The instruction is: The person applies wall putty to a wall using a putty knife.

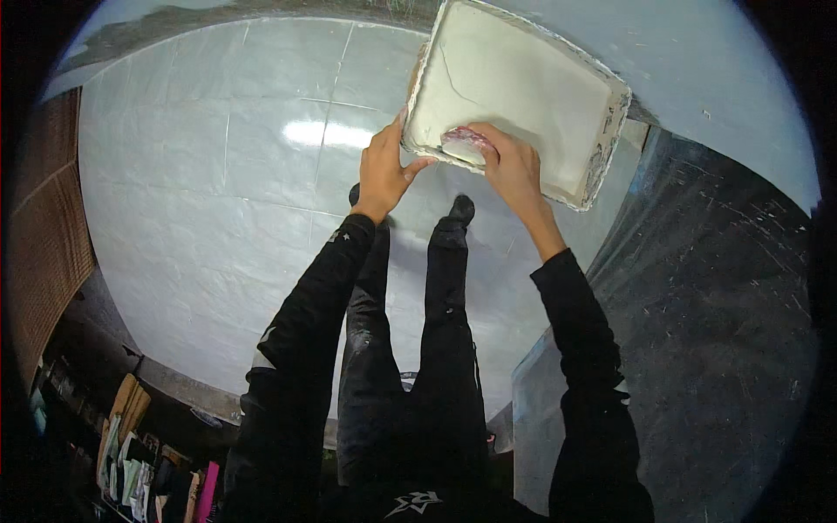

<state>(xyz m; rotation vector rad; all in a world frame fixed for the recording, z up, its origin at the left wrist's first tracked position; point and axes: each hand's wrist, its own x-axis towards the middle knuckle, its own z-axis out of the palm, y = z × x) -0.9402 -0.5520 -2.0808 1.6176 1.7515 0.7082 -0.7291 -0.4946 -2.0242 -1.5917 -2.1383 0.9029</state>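
Clock reference: 12 o'clock is the top edge of the head view.
Tray position: the tray (602,157) lies at 1 o'clock from the view's centre, beyond the person's feet (460,209); what supports it is hidden.
Tray long axis: runs from 10 to 4 o'clock, skewed to the person; the long walls face 1 and 7 o'clock. No marked front is visible; the far corner, toward 11 o'clock, meets the view's edge.
Fill, done: a cream-white layer (523,70) covers the tray's bottom and looks mostly even.
Fill, unfinished: a thin curved line (450,77) crosses the layer toward 10 o'clock; ragged residue coats the rim.
Stage: judged under way, since the tool is in use at the layer; the amount left cannot be told.
Right hand: the right hand (516,170) enters over the 6 o'clock wall, closed on a pink-and-white smeared tool (462,138).
Tool: sits inside the tray toward 8 o'clock, apparently touching the layer; its longer visible edge runs roughly 9 to 3 o'clock. Exact kind unclear.
Left hand: the left hand (382,170) grips the tray's 8 o'clock corner, thumb and fingers set wide.
Surroundings: pale glossy floor (261,200) toward 9 o'clock; dark sheet (697,349) toward 4 o'clock.
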